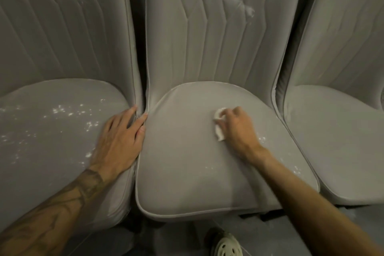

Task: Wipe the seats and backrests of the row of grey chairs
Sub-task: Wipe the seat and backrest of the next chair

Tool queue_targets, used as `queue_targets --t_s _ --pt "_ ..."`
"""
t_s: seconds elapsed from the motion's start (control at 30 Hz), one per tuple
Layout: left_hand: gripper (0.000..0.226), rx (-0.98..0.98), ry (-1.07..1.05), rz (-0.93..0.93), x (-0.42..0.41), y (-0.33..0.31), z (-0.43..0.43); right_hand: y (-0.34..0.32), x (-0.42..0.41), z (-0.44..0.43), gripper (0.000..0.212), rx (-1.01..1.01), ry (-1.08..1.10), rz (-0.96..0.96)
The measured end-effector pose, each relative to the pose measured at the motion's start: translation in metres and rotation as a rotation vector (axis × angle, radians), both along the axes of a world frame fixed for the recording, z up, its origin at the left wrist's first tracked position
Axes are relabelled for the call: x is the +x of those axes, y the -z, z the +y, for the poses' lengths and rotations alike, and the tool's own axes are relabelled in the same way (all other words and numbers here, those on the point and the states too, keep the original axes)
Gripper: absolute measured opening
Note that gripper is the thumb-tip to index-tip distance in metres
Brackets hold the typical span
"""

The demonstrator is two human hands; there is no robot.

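Observation:
Three grey padded chairs stand side by side. On the middle seat my right hand grips a small white cloth and holds it down on the cushion. My left hand rests flat, fingers straight, on the right edge of the left seat, fingertips at the gap between the two chairs. White specks are scattered over the left seat, and a few lie near the right edge of the middle seat. The middle backrest and the left backrest each carry a whitish smear.
The right chair's seat looks free of specks. Narrow dark gaps separate the chairs. Below the seats' front edges lie a grey floor and a white perforated shoe.

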State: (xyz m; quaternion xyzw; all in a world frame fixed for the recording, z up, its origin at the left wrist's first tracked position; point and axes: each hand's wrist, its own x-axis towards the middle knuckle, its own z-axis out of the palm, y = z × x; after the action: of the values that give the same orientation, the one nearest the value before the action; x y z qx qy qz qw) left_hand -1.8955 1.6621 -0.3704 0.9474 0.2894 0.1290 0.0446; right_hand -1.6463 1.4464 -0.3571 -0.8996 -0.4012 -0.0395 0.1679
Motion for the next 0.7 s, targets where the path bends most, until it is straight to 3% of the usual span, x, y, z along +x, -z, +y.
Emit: queue_targets --t_s 0.1,0.17,0.3,0.37,0.57,0.63,0.7 --pt "0.053 0.018 -0.001 -0.013 0.001 -0.001 -0.001 0.000 0.033 -0.022 0.034 0.006 0.259 -0.046" --pt "0.053 0.020 0.003 -0.003 0.001 -0.001 -0.001 0.003 0.018 -0.001 0.031 -0.006 0.314 -0.048" --pt "0.055 0.039 0.008 0.005 0.000 0.002 0.002 0.005 -0.030 0.015 0.026 0.038 -0.083 0.025" --pt "0.056 0.052 0.014 0.002 0.000 0.003 0.003 -0.001 -0.016 -0.008 0.027 0.031 -0.196 0.006" --pt "0.054 0.073 0.020 -0.014 0.003 0.003 0.004 -0.005 0.054 -0.054 0.030 0.009 0.306 -0.061" --pt "0.054 0.067 0.021 -0.009 0.003 0.003 0.003 -0.005 0.028 -0.026 0.027 0.006 0.287 0.009" --pt "0.055 0.058 0.022 -0.008 0.002 0.003 0.004 -0.001 -0.007 -0.006 0.021 0.058 0.065 0.104"
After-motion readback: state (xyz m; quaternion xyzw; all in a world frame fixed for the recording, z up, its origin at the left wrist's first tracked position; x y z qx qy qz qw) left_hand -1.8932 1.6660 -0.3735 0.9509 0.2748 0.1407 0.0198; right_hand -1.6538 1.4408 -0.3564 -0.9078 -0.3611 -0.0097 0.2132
